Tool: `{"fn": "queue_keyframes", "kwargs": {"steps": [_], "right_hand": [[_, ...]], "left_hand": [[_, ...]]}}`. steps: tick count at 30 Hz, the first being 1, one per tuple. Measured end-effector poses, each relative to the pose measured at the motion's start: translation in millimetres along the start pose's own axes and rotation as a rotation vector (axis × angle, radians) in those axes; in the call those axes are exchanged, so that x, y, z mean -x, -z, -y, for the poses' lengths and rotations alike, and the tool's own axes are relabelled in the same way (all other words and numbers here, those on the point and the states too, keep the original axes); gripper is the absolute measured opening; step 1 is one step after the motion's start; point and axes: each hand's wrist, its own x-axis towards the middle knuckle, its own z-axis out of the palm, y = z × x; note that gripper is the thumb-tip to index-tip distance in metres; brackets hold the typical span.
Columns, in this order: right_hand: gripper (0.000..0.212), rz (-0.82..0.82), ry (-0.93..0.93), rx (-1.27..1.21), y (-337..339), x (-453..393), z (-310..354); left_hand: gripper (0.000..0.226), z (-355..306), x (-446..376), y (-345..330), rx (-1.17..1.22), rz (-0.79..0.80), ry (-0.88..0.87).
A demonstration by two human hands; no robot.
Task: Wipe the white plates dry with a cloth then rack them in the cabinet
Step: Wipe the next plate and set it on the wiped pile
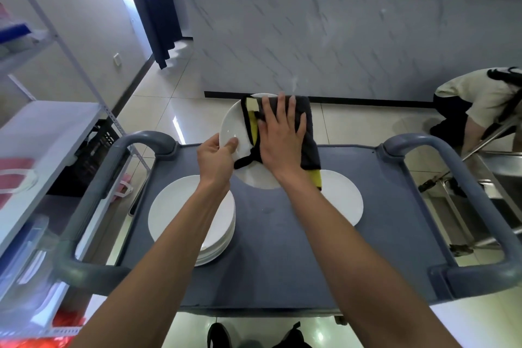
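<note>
My left hand (216, 157) grips the near-left rim of a white plate (233, 126), held tilted above the grey cart (282, 248). My right hand (282, 135) presses flat, fingers straight, on a dark grey cloth (306, 133) with yellow backing and black trim, spread over the plate's face. A stack of white plates (180, 212) sits on the cart's left side under my left forearm. A single white plate (343, 200) lies on the cart to the right, partly under the cloth's hanging corner.
The cart has grey handles at left (93, 200) and right (474, 198). A metal shelf unit (56, 127) stands at the left. A marble-faced counter (353, 42) runs across the back. A crouching person (477, 104) is at the right by a steel sink unit.
</note>
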Motion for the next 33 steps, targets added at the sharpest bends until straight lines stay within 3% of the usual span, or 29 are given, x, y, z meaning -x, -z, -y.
{"fn": "queue_keyframes", "kwargs": {"steps": [9,18,25,33], "right_hand": [[0.054,0.057,-0.053,0.020,1.3,14.2,-30.7],[0.066,0.135,-0.083,0.007,-20.1,68.6,-5.0],[0.057,0.173,-0.025,-0.062,-18.6,65.6,27.2],[0.056,0.084,0.023,-0.111,-0.8,16.6,24.2]], "left_hand": [[0.014,4.0,-3.6,2.7,0.067,-0.055,0.029],[0.016,7.5,-11.1,4.1,0.036,-0.111,0.024],[0.014,0.6,-9.0,6.3,0.037,-0.035,-0.042],[0.010,-2.5,-2.5,16.3,0.026,0.056,-0.031]]}}
